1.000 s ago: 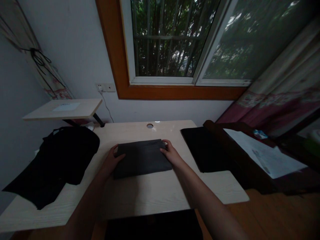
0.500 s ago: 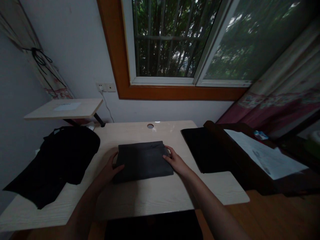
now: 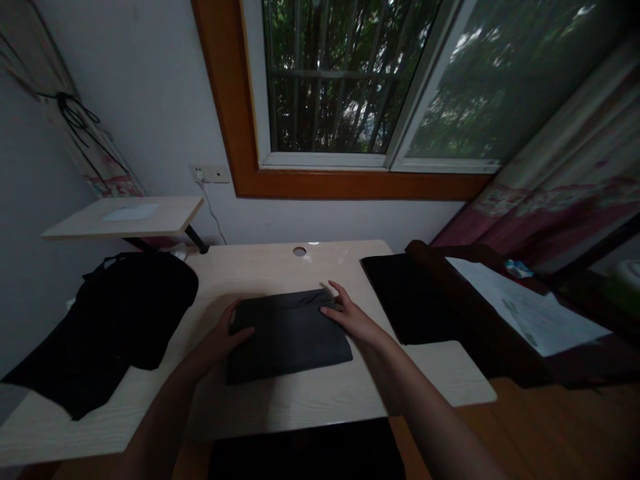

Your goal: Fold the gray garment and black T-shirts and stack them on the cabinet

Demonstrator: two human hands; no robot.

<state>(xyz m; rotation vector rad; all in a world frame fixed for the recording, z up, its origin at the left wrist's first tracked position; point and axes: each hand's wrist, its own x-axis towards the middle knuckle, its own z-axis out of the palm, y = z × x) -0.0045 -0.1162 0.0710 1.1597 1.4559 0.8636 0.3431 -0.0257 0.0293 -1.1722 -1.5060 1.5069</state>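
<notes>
A dark grey, flat rectangular item [image 3: 287, 340], like folded cloth or a soft pouch, is held just over or on the desk in front of me. Its far edge shows creases towards the right. My left hand [image 3: 231, 332] grips the left edge, thumb on top and the other fingers behind. At the far right corner, my right hand [image 3: 347, 315] has its thumb on the upper face and a finger stretched past the edge. The fingers underneath are hidden.
A black bag-like or cloth bundle [image 3: 135, 313] lies on the desk [image 3: 260, 263] at left, below a small raised shelf [image 3: 175, 217]. A black flat panel [image 3: 410, 300] lies at right, beside a dark wooden piece bearing papers [image 3: 530, 307]. A black seat [image 3: 305, 453] is at the front edge.
The grey item has come slightly nearer to me and turned a little, its far edge now creased near my right hand. My right index finger has lifted and stretched out.
</notes>
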